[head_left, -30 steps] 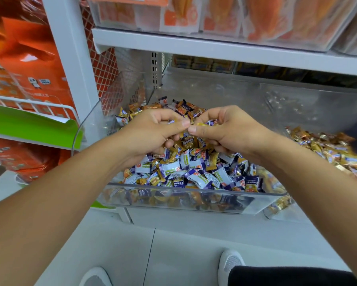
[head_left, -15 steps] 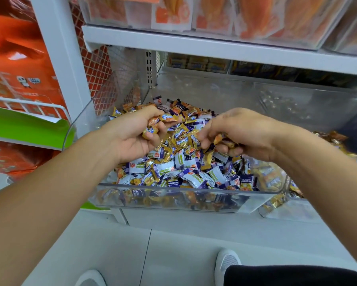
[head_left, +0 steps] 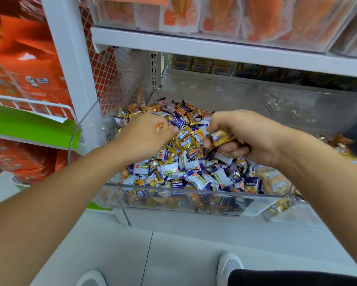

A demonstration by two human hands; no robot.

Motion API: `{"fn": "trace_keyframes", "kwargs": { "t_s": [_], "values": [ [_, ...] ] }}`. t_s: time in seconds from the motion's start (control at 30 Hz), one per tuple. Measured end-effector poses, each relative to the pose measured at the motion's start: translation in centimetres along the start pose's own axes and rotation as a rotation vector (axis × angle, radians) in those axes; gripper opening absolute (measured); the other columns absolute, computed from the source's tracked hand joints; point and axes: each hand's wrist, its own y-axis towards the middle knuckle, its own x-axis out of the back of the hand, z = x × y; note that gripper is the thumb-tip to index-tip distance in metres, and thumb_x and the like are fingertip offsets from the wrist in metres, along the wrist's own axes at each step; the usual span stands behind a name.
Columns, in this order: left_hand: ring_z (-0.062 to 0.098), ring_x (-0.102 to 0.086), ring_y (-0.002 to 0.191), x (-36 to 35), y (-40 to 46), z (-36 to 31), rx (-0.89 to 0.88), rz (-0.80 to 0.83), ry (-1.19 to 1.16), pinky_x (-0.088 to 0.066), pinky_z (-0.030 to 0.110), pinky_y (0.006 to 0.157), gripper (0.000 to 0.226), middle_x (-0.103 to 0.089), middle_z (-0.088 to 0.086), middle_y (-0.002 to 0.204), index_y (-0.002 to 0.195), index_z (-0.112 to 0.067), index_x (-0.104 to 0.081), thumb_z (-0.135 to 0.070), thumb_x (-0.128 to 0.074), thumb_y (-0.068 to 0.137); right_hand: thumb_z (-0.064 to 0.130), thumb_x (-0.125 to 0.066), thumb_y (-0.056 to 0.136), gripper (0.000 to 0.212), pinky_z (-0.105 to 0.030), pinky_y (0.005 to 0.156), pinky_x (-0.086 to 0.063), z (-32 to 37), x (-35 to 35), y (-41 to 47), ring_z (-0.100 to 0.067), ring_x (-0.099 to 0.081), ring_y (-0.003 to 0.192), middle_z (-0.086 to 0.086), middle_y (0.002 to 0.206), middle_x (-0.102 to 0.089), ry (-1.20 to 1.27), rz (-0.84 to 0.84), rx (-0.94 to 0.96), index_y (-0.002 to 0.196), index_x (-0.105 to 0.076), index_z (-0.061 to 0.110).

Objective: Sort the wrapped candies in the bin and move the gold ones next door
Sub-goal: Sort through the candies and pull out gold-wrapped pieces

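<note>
The right hand [head_left: 249,139], fingers curled round several gold candies [head_left: 222,137] over the clear bin [head_left: 173,195], is nearer the neighbouring bin [head_left: 293,215] to its right, while the left hand [head_left: 146,137] pinches one small candy [head_left: 159,127].

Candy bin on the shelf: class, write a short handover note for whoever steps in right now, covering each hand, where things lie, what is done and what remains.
Left hand: over the mixed candies, fingers pinching a gold-orange wrapper.
Right hand: fingers curled round a few gold candies, above the pile.
Clear bin: heaped with mixed candies, purple-white and gold together.
Neighbouring bin on the right: holds a gold pile.
Done: some gold candies appear to lie next door already.
Left: carry the held ones over; many gold ones remain in the mix.
</note>
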Motion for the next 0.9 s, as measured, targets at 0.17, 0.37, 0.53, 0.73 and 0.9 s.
{"fn": "trace_keyframes", "kwargs": {
  "t_s": [0.17, 0.37, 0.53, 0.73, 0.9],
  "values": [
    [0.022, -0.061, 0.100, -0.5, 0.1, 0.6, -0.182, 0.125, 0.367, -0.052, 0.042, 0.082, 0.023, -0.068, -0.003, 0.108, 0.117, -0.040, -0.058, -0.043, -0.061, 0.095, 0.019, -0.062, 0.094, 0.018, -0.018, 0.035, -0.031, -0.9, 0.0, 0.9, -0.015, -0.044, 0.048, -0.008, 0.068, -0.062, -0.149, -0.170, 0.110, 0.083, -0.068, 0.006],
    [0.028, -0.062, 0.105, -0.2, 0.2, 0.8, -0.122, 0.091, 0.513, -0.053, 0.043, 0.084, 0.053, -0.062, 0.003, 0.130, 0.139, -0.033, -0.043, -0.044, -0.065, 0.092, 0.059, -0.079, 0.073, 0.049, -0.033, 0.065, -0.049, -2.3, -2.5, 2.8, -0.029, -0.060, 0.073, -0.007, 0.083, -0.064, -1.103, -0.499, 0.229, 0.088, -0.067, 0.015],
    [0.020, -0.059, 0.085, 0.2, -0.1, 1.1, -0.035, 0.077, 0.329, -0.051, 0.040, 0.082, 0.042, -0.066, -0.001, 0.118, 0.132, -0.033, -0.051, -0.043, -0.065, 0.093, 0.033, -0.074, 0.079, 0.037, -0.028, 0.052, -0.042, -1.6, -1.8, 3.2, -0.024, -0.047, 0.052, -0.009, 0.059, -0.054, -0.763, -0.414, 0.265, 0.068, -0.058, 0.001],
    [0.018, -0.055, 0.061, 0.1, 0.2, 1.3, -0.050, 0.019, 0.268, -0.051, 0.039, 0.067, 0.026, -0.057, 0.001, 0.066, 0.118, -0.027, -0.057, -0.042, -0.060, 0.096, 0.025, -0.042, 0.082, 0.014, -0.016, 0.034, -0.012, -0.4, -0.4, 2.2, -0.007, -0.027, 0.041, 0.002, 0.062, -0.040, 0.689, 0.281, -0.131, 0.072, -0.047, 0.016],
    [0.014, -0.055, 0.060, 0.2, 0.2, 1.4, -0.042, -0.084, 0.024, -0.037, 0.027, 0.054, 0.016, -0.059, -0.003, 0.070, 0.089, -0.025, -0.060, -0.040, -0.063, 0.095, 0.043, -0.052, 0.097, 0.038, -0.015, 0.032, -0.017, -0.6, -1.1, 3.0, -0.008, -0.040, 0.043, 0.002, 0.061, -0.048, 0.538, 0.206, -0.070, 0.067, -0.046, 0.020]
  ]
}}
